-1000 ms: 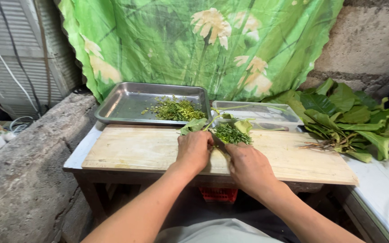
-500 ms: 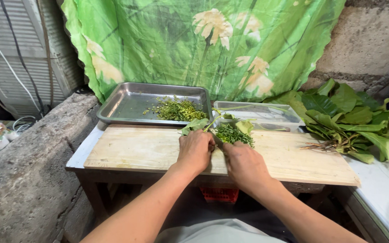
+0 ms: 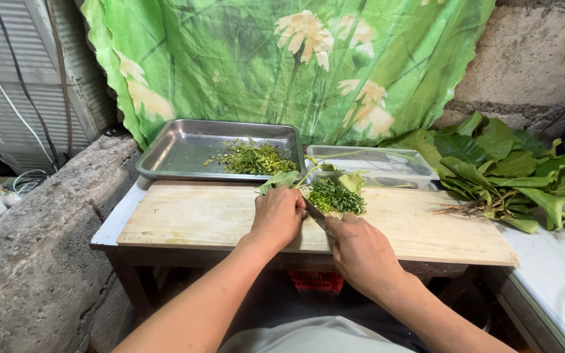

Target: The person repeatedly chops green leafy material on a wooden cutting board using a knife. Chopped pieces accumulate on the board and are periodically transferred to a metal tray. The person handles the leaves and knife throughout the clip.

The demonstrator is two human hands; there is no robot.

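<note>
With the right hand (image 3: 363, 252) in a closed grip on the knife (image 3: 316, 215) and the left hand (image 3: 279, 214) pinning leaves (image 3: 282, 179) just beside it, the blade might nick the fingers.

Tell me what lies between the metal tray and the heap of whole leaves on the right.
In the head view, a clear plastic container sits between the metal tray and the heap of whole leaves, just behind the wooden cutting board.

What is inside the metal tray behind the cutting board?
The metal tray holds a loose pile of chopped greens toward its right side; the rest is bare metal. Whatever lies beneath the pile is covered.
</note>
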